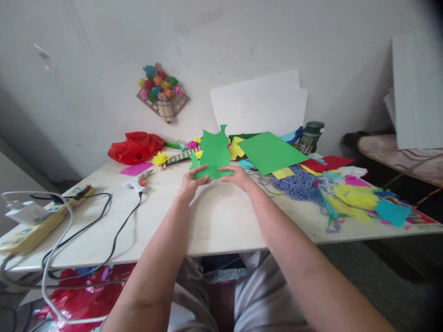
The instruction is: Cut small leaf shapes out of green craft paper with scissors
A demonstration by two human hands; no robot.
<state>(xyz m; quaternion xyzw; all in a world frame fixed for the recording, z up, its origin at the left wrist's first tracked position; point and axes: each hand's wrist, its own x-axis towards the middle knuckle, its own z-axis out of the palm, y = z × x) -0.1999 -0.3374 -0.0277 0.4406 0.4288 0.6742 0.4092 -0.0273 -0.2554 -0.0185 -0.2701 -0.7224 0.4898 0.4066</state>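
A green paper cutout (213, 153) with a wavy outline stands upright above the white table (221, 221). My left hand (189, 185) pinches its lower left edge. My right hand (238, 177) grips its lower right edge, fingers closed on the paper. Both forearms reach forward over the middle of the table.
A glue gun (140, 181) with a black cord lies left of my hands, beyond it a pink sheet (135, 168) and red bag (135, 147). A power strip (38, 221) sits far left. A green sheet (272, 151), blue yarn (299, 186), coloured scraps (360, 198) and a jar (311, 136) crowd the right.
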